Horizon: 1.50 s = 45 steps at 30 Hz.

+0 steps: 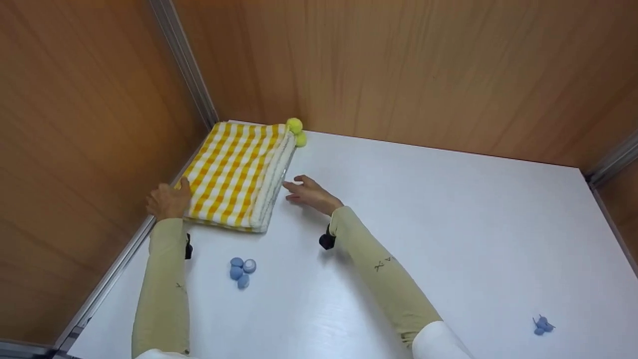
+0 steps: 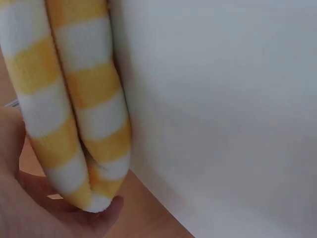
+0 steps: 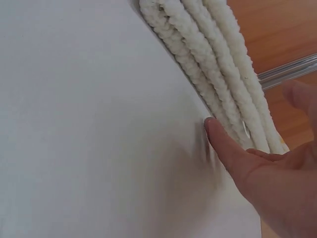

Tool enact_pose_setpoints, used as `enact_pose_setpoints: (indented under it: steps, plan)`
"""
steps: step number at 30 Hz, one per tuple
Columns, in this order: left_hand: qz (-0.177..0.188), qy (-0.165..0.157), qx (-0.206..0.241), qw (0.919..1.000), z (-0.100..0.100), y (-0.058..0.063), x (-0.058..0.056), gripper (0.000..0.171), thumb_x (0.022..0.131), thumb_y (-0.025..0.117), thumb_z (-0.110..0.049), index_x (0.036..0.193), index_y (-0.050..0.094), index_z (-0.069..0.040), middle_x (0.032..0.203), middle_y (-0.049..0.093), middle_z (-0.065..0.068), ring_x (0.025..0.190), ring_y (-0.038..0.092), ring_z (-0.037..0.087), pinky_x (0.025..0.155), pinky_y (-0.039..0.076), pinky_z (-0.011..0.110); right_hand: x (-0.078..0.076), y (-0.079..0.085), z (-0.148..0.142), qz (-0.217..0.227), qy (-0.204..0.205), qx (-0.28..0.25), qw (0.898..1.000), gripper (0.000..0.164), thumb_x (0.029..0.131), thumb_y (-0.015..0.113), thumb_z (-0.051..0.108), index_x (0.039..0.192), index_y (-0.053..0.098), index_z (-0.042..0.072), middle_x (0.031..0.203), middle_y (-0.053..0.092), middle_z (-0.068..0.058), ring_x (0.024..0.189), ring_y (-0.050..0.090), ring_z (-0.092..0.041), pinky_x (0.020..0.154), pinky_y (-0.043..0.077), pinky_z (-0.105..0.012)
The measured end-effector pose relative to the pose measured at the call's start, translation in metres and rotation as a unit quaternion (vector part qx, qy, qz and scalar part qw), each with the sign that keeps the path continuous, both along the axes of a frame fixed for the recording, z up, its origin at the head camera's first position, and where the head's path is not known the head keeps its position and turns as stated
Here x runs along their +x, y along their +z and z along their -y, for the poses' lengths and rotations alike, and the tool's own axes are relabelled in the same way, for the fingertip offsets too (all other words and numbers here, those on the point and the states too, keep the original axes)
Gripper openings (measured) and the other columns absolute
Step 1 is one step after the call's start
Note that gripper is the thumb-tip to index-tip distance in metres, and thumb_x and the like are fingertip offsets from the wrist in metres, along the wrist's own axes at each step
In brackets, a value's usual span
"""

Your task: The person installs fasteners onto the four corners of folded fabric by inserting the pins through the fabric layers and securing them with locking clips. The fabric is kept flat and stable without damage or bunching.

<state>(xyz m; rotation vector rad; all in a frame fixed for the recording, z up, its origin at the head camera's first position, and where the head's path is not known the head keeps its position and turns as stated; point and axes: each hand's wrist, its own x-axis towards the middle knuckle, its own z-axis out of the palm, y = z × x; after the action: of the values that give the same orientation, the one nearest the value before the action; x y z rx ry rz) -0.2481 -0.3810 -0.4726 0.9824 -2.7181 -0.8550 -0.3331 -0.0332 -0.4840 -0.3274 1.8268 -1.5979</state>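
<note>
Currently: two-sided handling, one side engaged

Brown wood-grain panels point(image 1: 398, 75) enclose a smooth white table point(image 1: 448, 224). At its far left corner lies a yellow-and-white checked, fleece-backed folded blanket point(image 1: 234, 172), several layers thick, its pale woolly edges facing right. Left hand point(image 1: 168, 200): curled round the blanket's near-left fold. Right hand point(image 1: 313, 194): fingers spread wide, holding nothing, close to the woolly edge; whether they touch it cannot be told. Two round lime-yellow balls point(image 1: 294, 125) sit just beside the blanket's far right corner; four small blue rounded pieces point(image 1: 236, 272) lie nearer the person, and a tiny blue cluster with thin stems point(image 1: 542, 325) well apart at right. Judged from posture, the step in hand is taking or adjusting the blanket from both sides; the next move seems to call for the right fingers to close on the layers, keeping the folds together
</note>
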Motion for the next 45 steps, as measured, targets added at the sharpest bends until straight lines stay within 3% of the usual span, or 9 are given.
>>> enact_pose_setpoints:
  steps: [4, 11, 18, 23, 29, 32, 35, 39, 45]
  plan:
    - [0.011, -0.013, 0.031, 0.9994, 0.003, -0.004, 0.004, 0.08, 0.101, 0.036, -0.067, 0.107, 0.061, 0.009, 0.092, 0.053, 0.018, 0.085, 0.049, 0.033, 0.082, 0.039, 0.048, 0.0, -0.003, 0.012, 0.029, -0.019, -0.022, 0.999, 0.086, 0.102, 0.061, 0.047, 0.163, 0.015, 0.006, 0.154, 0.046, -0.012, 0.132, 0.056, -0.022, 0.111, 0.043, -0.033]
    - [0.019, -0.056, 0.087, 0.9945, 0.004, -0.003, 0.005, 0.108, 0.093, 0.047, -0.076, 0.15, 0.036, 0.015, 0.148, 0.044, 0.037, 0.127, 0.048, 0.048, 0.108, 0.037, 0.061, -0.002, -0.002, 0.035, 0.046, -0.036, -0.036, 0.998, 0.064, 0.103, 0.061, 0.045, 0.148, 0.037, 0.007, 0.126, 0.065, -0.01, 0.113, 0.063, -0.024, 0.103, 0.048, -0.036]
    - [0.011, -0.057, 0.147, 0.9874, -0.002, 0.006, -0.002, 0.114, 0.089, 0.055, -0.076, 0.156, 0.026, 0.012, 0.157, 0.035, 0.033, 0.139, 0.04, 0.045, 0.115, 0.034, 0.058, 0.001, 0.002, 0.054, -0.003, -0.027, -0.005, 1.0, 0.037, 0.102, 0.063, 0.033, 0.128, 0.061, 0.007, 0.1, 0.07, -0.005, 0.098, 0.063, -0.025, 0.084, 0.047, -0.037]
    - [0.009, -0.075, 0.208, 0.9752, -0.013, 0.013, -0.009, 0.101, 0.096, 0.059, -0.06, 0.16, 0.018, 0.007, 0.161, 0.028, 0.029, 0.146, 0.032, 0.041, 0.118, 0.03, 0.055, 0.001, 0.001, 0.054, 0.012, -0.025, -0.065, 0.997, 0.035, 0.099, 0.059, 0.019, 0.131, 0.064, 0.005, 0.109, 0.071, -0.006, 0.098, 0.065, -0.019, 0.09, 0.05, -0.037]
    - [-0.044, -0.127, 0.229, 0.964, -0.024, 0.017, -0.015, 0.078, 0.101, 0.059, -0.04, 0.161, 0.026, -0.001, 0.155, 0.041, 0.023, 0.136, 0.044, 0.035, 0.116, 0.035, 0.049, 0.0, 0.001, 0.052, 0.094, -0.079, -0.231, 0.965, 0.054, 0.094, 0.059, 0.013, 0.146, 0.049, 0.005, 0.14, 0.059, -0.006, 0.128, 0.056, -0.017, 0.11, 0.043, -0.034]
    - [-0.064, -0.142, 0.216, 0.9638, -0.025, 0.016, -0.011, 0.071, 0.103, 0.057, -0.037, 0.16, 0.032, -0.004, 0.15, 0.049, 0.021, 0.129, 0.051, 0.031, 0.111, 0.04, 0.045, -0.002, 0.003, 0.054, 0.139, -0.133, -0.285, 0.939, 0.056, 0.096, 0.068, 0.029, 0.145, 0.051, 0.006, 0.139, 0.059, -0.007, 0.128, 0.057, -0.019, 0.109, 0.044, -0.034]
    - [-0.076, -0.148, 0.202, 0.9652, -0.025, 0.016, -0.003, 0.066, 0.104, 0.056, -0.038, 0.16, 0.036, -0.008, 0.146, 0.055, 0.017, 0.12, 0.057, 0.025, 0.104, 0.046, 0.038, -0.004, 0.005, 0.054, 0.153, -0.164, -0.292, 0.93, 0.065, 0.096, 0.066, 0.052, 0.145, 0.05, 0.012, 0.136, 0.06, -0.006, 0.123, 0.059, -0.018, 0.107, 0.045, -0.033]
    - [-0.125, -0.161, 0.181, 0.9621, -0.028, 0.022, 0.007, 0.06, 0.103, 0.06, -0.037, 0.155, 0.046, -0.01, 0.139, 0.061, 0.016, 0.106, 0.062, 0.014, 0.091, 0.049, 0.025, -0.008, 0.006, 0.053, 0.148, -0.164, -0.263, 0.939, 0.069, 0.097, 0.06, 0.06, 0.149, 0.048, 0.017, 0.135, 0.062, -0.002, 0.122, 0.06, -0.016, 0.107, 0.045, -0.032]
    - [-0.197, -0.189, 0.162, 0.9481, -0.035, 0.035, 0.014, 0.053, 0.101, 0.065, -0.034, 0.147, 0.057, -0.011, 0.122, 0.069, 0.018, 0.086, 0.065, 0.004, 0.076, 0.052, 0.018, -0.007, 0.012, 0.036, 0.109, -0.175, -0.213, 0.955, 0.06, 0.094, 0.067, 0.045, 0.144, 0.055, 0.013, 0.128, 0.068, -0.002, 0.116, 0.065, -0.016, 0.103, 0.048, -0.03]
